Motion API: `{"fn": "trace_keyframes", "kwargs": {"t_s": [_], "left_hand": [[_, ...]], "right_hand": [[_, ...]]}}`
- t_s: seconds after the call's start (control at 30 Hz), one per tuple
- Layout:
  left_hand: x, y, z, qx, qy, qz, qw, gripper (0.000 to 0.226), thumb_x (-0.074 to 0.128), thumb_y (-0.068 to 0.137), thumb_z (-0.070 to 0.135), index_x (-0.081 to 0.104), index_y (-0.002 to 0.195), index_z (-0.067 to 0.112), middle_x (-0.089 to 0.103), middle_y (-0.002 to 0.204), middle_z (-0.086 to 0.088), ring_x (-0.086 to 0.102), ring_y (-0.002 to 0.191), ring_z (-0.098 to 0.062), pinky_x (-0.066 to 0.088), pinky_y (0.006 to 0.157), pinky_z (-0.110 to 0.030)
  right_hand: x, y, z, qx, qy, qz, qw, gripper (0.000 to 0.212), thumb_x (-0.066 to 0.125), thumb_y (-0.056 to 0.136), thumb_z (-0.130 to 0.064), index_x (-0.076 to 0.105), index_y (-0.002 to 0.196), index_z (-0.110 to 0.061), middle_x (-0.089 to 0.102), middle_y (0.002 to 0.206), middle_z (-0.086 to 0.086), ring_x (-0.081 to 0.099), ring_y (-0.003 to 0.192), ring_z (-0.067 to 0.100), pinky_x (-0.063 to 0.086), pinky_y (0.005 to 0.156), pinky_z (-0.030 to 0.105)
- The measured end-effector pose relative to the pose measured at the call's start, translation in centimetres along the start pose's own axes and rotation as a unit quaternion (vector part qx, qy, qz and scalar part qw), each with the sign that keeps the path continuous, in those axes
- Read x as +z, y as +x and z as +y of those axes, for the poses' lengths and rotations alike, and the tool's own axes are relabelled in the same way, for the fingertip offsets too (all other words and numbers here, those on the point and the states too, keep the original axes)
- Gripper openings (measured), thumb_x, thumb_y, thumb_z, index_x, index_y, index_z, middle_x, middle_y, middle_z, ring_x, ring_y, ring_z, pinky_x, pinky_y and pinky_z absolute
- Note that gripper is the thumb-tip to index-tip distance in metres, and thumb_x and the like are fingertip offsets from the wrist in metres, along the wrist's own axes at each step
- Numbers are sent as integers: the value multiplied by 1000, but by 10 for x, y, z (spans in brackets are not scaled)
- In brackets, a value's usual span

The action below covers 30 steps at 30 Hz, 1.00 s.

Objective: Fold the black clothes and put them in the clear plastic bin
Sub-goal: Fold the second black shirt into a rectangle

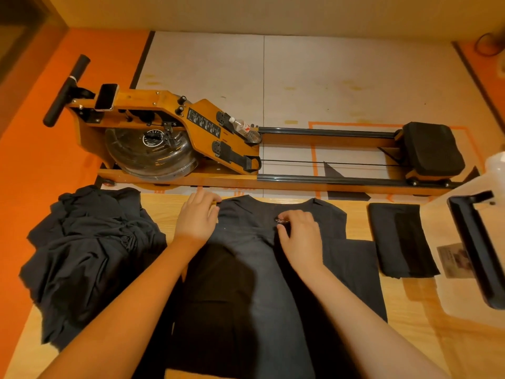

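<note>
Black garment [259, 269] spread flat on wooden table [410, 337], neckline at far edge. Left hand [196, 218] lies flat on garment's far-left shoulder. Right hand [299, 233] pinches fabric at neckline centre. Crumpled black pile [87, 255] at left. Folded black cloth [401, 239] at right, just beside clear plastic bin [440, 225]. Rowing machine [191, 138] on floor beyond table.

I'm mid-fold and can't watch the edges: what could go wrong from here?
The unfolded pile of black clothes droops over the table's left edge and may slide off. The right hand pinches the spread black shirt at its collar; pulling there could bunch it. The folded black garment lies close beside the shirt's right side and might get knocked open.
</note>
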<state>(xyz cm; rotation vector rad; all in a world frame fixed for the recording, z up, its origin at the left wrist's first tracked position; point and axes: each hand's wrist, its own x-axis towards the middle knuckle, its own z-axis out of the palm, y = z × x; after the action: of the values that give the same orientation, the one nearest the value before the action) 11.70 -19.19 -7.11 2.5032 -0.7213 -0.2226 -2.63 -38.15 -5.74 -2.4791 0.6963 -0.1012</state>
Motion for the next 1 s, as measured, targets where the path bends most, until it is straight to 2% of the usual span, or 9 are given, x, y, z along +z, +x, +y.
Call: {"fn": "trace_keyframes", "kwargs": {"t_s": [0.13, 0.27, 0.33, 0.47, 0.6, 0.7, 0.77, 1.0], "left_hand": [[-6, -23, -9, -9, 9, -50, 999, 32, 57, 94, 12, 58, 126, 9, 55, 119, -8, 47, 116, -27, 41, 97, -39], [-10, -28, -10, -16, 76, -101, 992, 40, 61, 93, 19, 54, 131, 12, 52, 125, -6, 43, 120, -25, 36, 100, -34], [-13, -30, -7, -25, 79, -92, 992, 34, 63, 92, 22, 57, 124, 14, 56, 120, -5, 44, 116, -24, 37, 96, -34], [-20, -37, -3, -49, 68, -108, 991, 12, 64, 91, 23, 58, 99, 17, 58, 101, -2, 47, 104, -24, 37, 84, -34], [-27, -46, -7, -25, 28, -138, 990, 15, 64, 91, 17, 51, 83, 19, 53, 91, 0, 49, 91, -22, 36, 74, -31], [-40, -59, -8, -24, -33, -166, 985, 25, 58, 95, 13, 41, 78, 23, 55, 81, -5, 51, 76, -25, 35, 66, -33], [-48, -67, -8, -12, -38, -177, 983, 32, 61, 93, 12, 38, 75, 26, 58, 79, -11, 53, 74, -28, 34, 64, -32], [-75, -83, 1, -11, -56, -158, 986, 21, 73, 84, 12, 59, 75, 26, 61, 74, 2, 56, 73, -17, 42, 69, -31]], "right_hand": [[-24, -14, 35, 7, -55, 25, 998, 23, 61, 90, -14, 66, 112, -16, 63, 111, 1, 51, 111, 20, 38, 95, 33], [-50, -31, 71, 111, -120, 60, 985, 30, 62, 88, -9, 64, 118, -10, 63, 117, 10, 52, 114, 28, 41, 98, 43], [-57, -42, 87, 142, -134, 53, 979, 35, 61, 87, -8, 61, 122, -6, 61, 122, 14, 50, 118, 32, 40, 100, 45], [-59, -48, 100, 117, -163, 14, 979, 39, 60, 88, -9, 58, 127, -7, 59, 123, 14, 48, 119, 32, 36, 103, 43], [-67, -46, 99, 112, -189, 2, 976, 25, 61, 88, -14, 64, 112, -7, 59, 113, 13, 47, 113, 31, 38, 97, 41], [-77, -55, 95, 112, -166, 22, 980, 17, 62, 89, -15, 64, 104, -8, 63, 103, 11, 55, 102, 29, 43, 93, 41], [-84, -63, 91, 115, -137, 46, 983, 11, 63, 88, -15, 64, 99, -11, 66, 95, 9, 59, 96, 28, 46, 91, 41], [-110, -96, 83, 120, 1, 106, 987, 10, 65, 89, -14, 66, 99, -14, 66, 94, 2, 61, 89, 19, 53, 80, 34]]}}
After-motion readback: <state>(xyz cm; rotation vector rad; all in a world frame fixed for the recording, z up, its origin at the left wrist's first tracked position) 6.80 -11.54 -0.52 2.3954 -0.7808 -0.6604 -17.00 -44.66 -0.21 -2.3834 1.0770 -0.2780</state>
